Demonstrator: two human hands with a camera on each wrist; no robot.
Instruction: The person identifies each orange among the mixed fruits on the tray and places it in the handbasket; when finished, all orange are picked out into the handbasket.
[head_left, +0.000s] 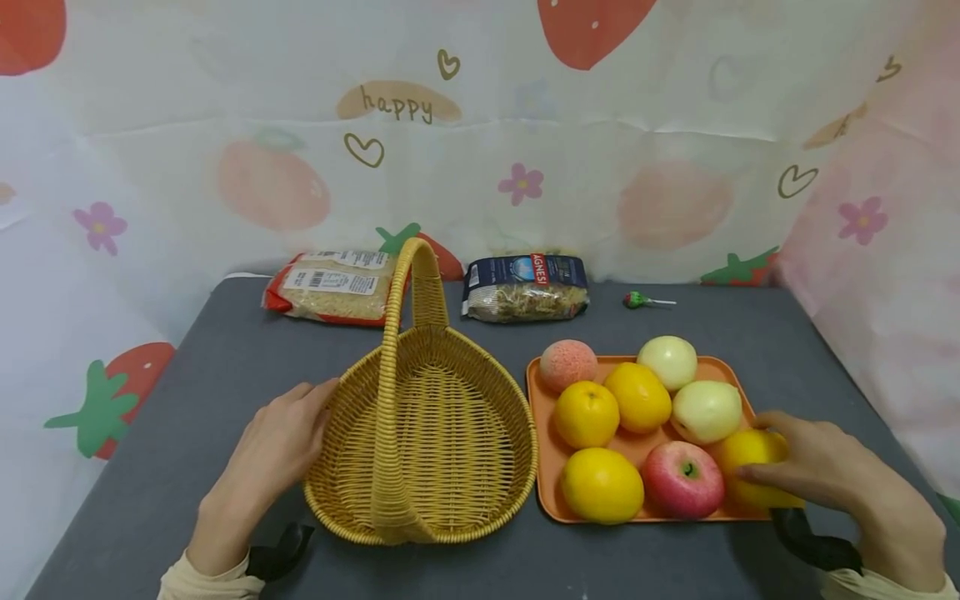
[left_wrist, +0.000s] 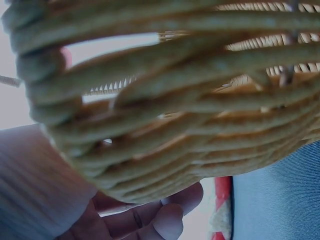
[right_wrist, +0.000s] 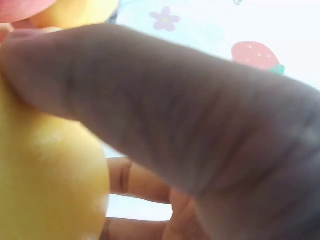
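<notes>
My left hand (head_left: pixel 279 442) holds the left rim of an oval wicker basket (head_left: pixel 525 454), whose tall handle arches across the top. In the left wrist view, the fingers (left_wrist: pixel 167 222) bend along the outside of the woven wall (left_wrist: pixel 200 125); the thumb is hidden. At the right front corner of an orange tray (head_left: pixel 551 500), my right hand (head_left: pixel 825 467) grips a large smooth yellow fruit (head_left: pixel 742 450). The right wrist view shows its thumb (right_wrist: pixel 150 95) across the yellow fruit (right_wrist: pixel 55 175), with other fingers behind. A red apple (head_left: pixel 684 479) sits just left of it.
The tray also bears a yellow fruit (head_left: pixel 602 485), two oranges (head_left: pixel 587 414), a peach (head_left: pixel 568 365) and two pale green fruits (head_left: pixel 707 411). Behind are a red-edged grain bag (head_left: pixel 330 287), a blue pasta bag (head_left: pixel 525 292) and a lollipop (head_left: pixel 636 300). A printed curtain backs the table.
</notes>
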